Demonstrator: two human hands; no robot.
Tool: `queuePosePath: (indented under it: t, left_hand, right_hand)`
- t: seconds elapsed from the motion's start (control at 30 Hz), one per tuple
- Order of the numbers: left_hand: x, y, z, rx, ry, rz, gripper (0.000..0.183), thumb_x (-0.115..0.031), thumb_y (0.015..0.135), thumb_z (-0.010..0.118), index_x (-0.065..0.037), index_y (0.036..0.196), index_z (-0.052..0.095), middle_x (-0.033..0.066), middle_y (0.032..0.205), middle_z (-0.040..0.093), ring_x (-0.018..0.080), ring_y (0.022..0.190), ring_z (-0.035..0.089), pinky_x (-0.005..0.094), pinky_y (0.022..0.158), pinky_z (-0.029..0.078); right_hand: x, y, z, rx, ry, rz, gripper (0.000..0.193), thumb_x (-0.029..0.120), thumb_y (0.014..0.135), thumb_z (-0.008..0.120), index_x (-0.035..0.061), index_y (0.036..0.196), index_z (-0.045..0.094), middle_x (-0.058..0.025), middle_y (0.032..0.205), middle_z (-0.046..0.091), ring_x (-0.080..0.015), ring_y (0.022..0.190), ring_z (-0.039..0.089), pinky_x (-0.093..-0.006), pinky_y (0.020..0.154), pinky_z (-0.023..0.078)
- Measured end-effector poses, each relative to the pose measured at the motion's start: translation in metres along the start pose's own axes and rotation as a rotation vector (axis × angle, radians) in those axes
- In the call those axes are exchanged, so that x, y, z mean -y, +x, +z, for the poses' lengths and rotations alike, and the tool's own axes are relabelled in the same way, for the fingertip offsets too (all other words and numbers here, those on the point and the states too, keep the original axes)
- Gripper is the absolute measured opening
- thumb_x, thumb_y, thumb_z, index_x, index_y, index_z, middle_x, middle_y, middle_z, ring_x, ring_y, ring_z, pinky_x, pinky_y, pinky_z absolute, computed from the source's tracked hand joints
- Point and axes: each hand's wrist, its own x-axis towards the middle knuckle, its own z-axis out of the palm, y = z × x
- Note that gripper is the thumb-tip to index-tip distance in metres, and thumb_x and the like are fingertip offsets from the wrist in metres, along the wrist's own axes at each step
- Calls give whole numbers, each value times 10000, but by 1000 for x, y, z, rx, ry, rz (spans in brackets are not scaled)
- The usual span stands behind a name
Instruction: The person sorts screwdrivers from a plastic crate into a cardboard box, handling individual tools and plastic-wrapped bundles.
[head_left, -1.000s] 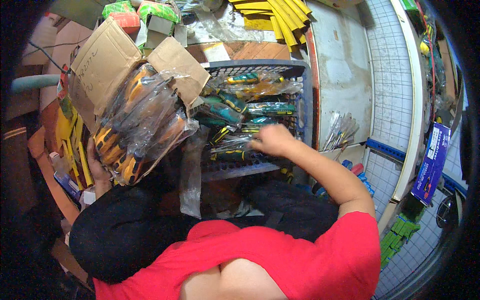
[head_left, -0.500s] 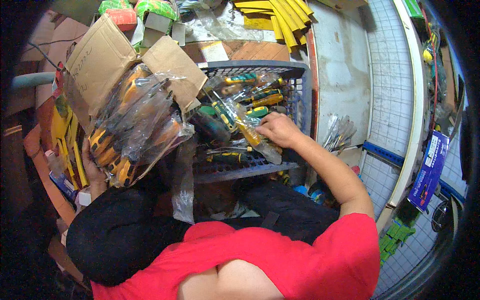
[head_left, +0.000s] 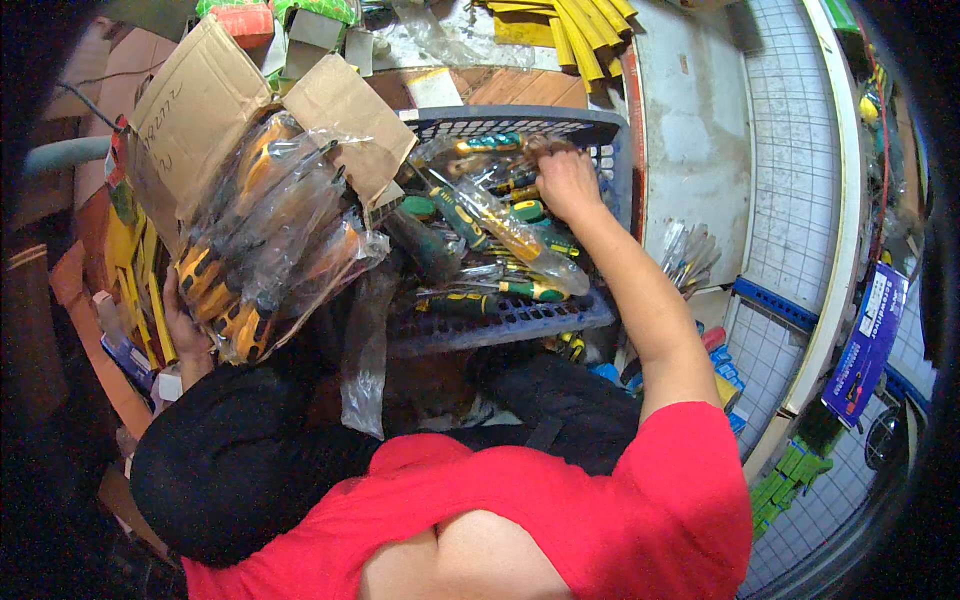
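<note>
Blue basket (head_left: pixel 610 170) holds green-and-yellow bagged screwdrivers (head_left: pixel 500 225); right hand (head_left: pixel 565 185) grip closed on them.

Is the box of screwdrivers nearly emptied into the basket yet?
Not nearly. Many bagged screwdrivers already lie in the blue basket. The right hand reaches among them at the far end. The left hand props up the cardboard box, with orange-handled packs spilling from it.

Blue slotted plastic crate (head_left: pixel 520 318) full of bagged green-handled screwdrivers (head_left: pixel 500 225)
</note>
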Motion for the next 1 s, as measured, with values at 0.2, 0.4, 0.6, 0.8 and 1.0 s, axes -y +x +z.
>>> queuePosePath:
  t: [0.2,0.4,0.6,0.8,1.0]
  left_hand:
    - [2,-4,-1,59,54,87,461,-338,920,448,-14,1249,447,101,1198,539,228,1064,548,370,899,448]
    - [-5,-8,10,153,20,-21,466,-352,918,451,-6,1229,455,108,1167,556,229,1042,562,377,894,455]
    - [-6,-6,16,75,-79,-132,452,-351,924,441,-14,1223,468,108,1170,550,220,1048,555,364,893,456]
    - [4,1,3,90,-88,-65,441,-353,926,435,-30,1224,471,86,1166,548,209,1040,551,353,894,451]
    - [-4,-6,17,-5,-33,-76,431,-346,925,445,-23,1208,478,86,1155,551,206,1030,554,346,886,456]
  right_hand:
    - [-2,23,22,3,-183,-99,263,196,766,529,95,1001,592,-68,848,634,-250,802,608,-403,730,441]
    - [4,11,8,183,-116,106,199,197,773,520,100,807,691,-95,805,673,-251,770,654,-397,678,496]
    - [26,31,-36,340,-94,115,327,355,736,607,69,884,661,-117,824,664,-284,795,638,-412,726,486]
    - [-1,-19,-18,17,69,-219,331,311,699,643,54,907,626,-135,896,593,-292,941,530,-423,839,394]
    - [17,2,-39,192,-55,-76,376,311,654,695,68,933,626,-118,909,613,-299,937,564,-435,844,395]
